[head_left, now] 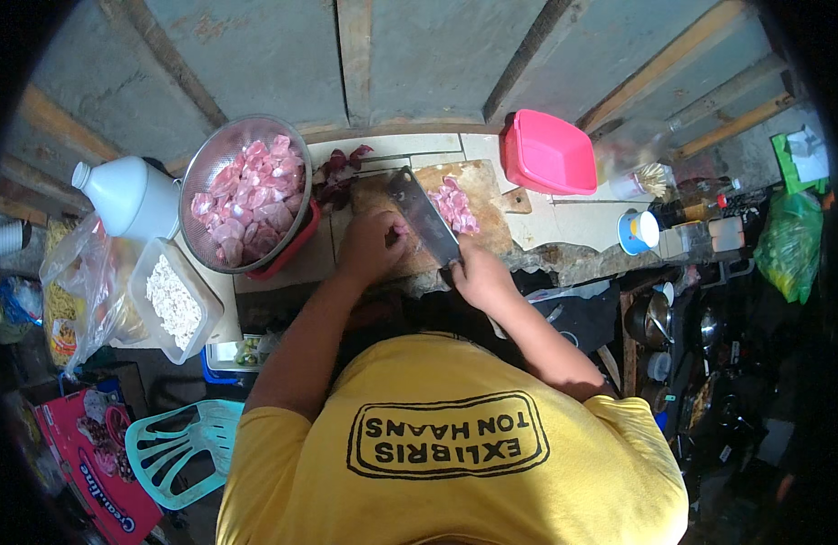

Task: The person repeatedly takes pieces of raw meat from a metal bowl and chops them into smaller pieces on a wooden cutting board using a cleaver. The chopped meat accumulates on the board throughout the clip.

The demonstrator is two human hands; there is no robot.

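My right hand (484,276) is closed round the handle of a cleaver (424,218), whose broad blade slants up and left across a wooden cutting board (490,177). Left of the blade, my left hand (373,246) is over the board with its fingers curled; a small pinkish bit shows at the fingertips, too small to name surely. Cut pieces of raw meat (454,206) lie in a pile on the board, right of the blade. A metal colander (200,153) full of raw meat chunks (255,197) stands to the left, over a red container (293,248).
Dark red scraps (341,174) lie behind the board. A pink plastic basin (552,157) stands at the back right, with a paper cup (638,232) and bottles beyond. At left are a white jug (129,197) and a plastic tub (211,317). A turquoise chair (181,453) stands below.
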